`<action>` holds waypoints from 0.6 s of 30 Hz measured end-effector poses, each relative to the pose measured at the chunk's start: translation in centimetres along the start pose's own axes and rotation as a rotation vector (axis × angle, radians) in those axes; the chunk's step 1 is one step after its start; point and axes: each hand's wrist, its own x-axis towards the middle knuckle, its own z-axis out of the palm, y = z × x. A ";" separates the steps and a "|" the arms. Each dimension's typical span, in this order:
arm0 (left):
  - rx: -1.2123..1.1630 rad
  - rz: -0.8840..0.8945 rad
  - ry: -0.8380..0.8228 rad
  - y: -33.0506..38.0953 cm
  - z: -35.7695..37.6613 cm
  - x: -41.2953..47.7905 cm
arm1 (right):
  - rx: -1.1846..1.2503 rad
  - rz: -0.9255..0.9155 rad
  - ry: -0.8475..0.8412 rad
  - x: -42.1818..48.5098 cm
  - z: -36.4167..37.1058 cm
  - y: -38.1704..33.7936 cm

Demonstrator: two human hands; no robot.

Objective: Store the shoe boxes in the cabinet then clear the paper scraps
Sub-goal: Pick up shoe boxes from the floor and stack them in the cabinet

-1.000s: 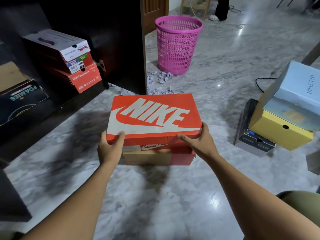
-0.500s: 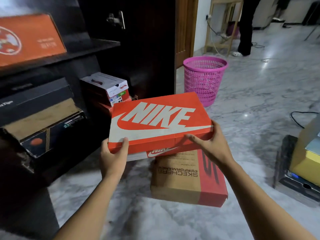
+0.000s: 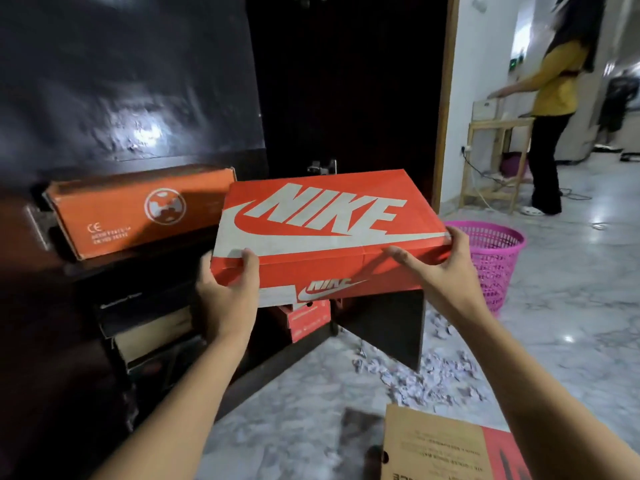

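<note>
I hold an orange Nike shoe box [image 3: 322, 230] level in the air in front of the dark cabinet [image 3: 138, 98]. My left hand [image 3: 230, 292] grips its near left corner and my right hand [image 3: 436, 271] grips its near right edge. The box is at the height of the cabinet's upper shelf, next to an orange box with a globe logo [image 3: 138, 209] lying there. Lower shelves hold darker boxes [image 3: 152, 327] and a small red box [image 3: 308, 320]. A brown and red box [image 3: 446, 448] lies on the floor near me. Paper scraps [image 3: 433, 375] litter the floor.
A pink mesh basket [image 3: 495, 261] stands on the marble floor to the right of the cabinet. Further back, a person in a yellow top [image 3: 550, 116] stands at a wooden stand [image 3: 491, 164]. The open cabinet door's lower edge [image 3: 388, 327] hangs below the held box.
I have raised the Nike box from low over the floor stack up to the cabinet's upper shelf level, and my view has tilted up. The brown and red box stays on the floor.
</note>
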 end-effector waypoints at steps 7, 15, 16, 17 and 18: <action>-0.019 0.099 0.242 3.0 -0.6 8.7 | 0.078 -0.064 -0.044 7.0 6.8 -5.4; -0.059 0.127 0.461 8.2 -2.3 17.6 | 0.119 -0.062 -0.166 14.8 14.9 -13.3; -0.049 0.128 0.489 8.4 -2.4 18.3 | 0.129 -0.053 -0.180 15.4 15.9 -13.8; -0.017 0.117 0.520 8.5 -2.6 19.0 | 0.144 -0.045 -0.192 15.9 16.8 -14.1; 0.021 0.094 0.550 8.5 -2.8 19.7 | 0.163 -0.038 -0.208 16.3 17.7 -14.3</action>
